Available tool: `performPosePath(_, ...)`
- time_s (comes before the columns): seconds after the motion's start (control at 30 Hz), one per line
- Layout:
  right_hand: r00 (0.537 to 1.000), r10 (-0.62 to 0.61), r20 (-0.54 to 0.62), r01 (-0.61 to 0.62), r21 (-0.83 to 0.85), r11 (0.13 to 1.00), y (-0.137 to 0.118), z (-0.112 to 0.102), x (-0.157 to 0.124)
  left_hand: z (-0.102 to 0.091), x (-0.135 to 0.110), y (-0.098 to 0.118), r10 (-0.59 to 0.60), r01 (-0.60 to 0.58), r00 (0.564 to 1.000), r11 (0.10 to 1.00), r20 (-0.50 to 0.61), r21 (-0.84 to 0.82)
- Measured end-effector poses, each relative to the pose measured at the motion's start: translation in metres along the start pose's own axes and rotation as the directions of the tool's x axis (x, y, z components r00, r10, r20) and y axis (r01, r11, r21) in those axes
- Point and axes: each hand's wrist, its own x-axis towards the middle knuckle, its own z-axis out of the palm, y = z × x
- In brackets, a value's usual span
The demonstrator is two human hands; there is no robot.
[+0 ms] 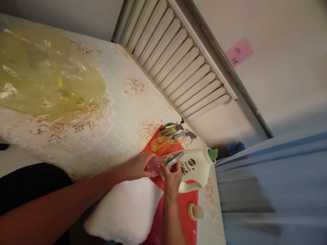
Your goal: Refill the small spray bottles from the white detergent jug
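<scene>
My left hand (139,166) is wrapped around the body of a small pink see-through pump bottle (155,165). At the bottle's neck, the fingers of my right hand (173,178) close on its grey pump head (176,158). Just behind stands a large cream detergent jug (198,164) with a green spout and no cap on it. A cream cap (195,212) lies on the red sheet (188,197) to the right of my right wrist. Two more pump bottles, one with yellow liquid (161,143) and one greenish (168,129), stand beyond my hands.
A thick white fluffy bundle (126,213) lies in front of me, below my left forearm. On the flowered tablecloth (125,113), a large yellow plastic bag (48,72) spreads at the left. A white radiator (172,50) lines the wall, and a blue curtain (275,187) hangs at the right.
</scene>
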Motion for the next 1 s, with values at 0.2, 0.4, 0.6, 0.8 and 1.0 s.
performPosePath(0.2,0.996,-0.037,0.076,0.036,0.013,0.999,-0.004,-0.006,-0.007,0.000,-0.001,0.001,0.004,-0.004,1.000,1.000,-0.016,-0.010)
performPosePath(0.4,1.000,-0.027,-0.001,0.027,-0.019,0.999,0.002,0.000,-0.003,-0.003,0.001,0.005,-0.011,0.010,1.000,1.000,0.020,0.018)
performPosePath(0.6,0.998,-0.058,0.011,0.059,-0.063,0.996,0.000,-0.002,-0.004,-0.002,0.001,0.003,-0.003,0.003,1.000,1.000,0.006,0.012)
performPosePath(0.8,0.999,-0.044,0.007,0.044,-0.063,0.997,0.005,-0.001,-0.005,-0.002,0.001,0.001,-0.016,0.016,1.000,1.000,0.008,0.010)
performPosePath(1.0,0.997,-0.045,-0.057,0.040,-0.087,0.995,0.003,0.003,-0.003,-0.002,0.000,0.001,0.005,-0.005,1.000,1.000,-0.014,-0.003)
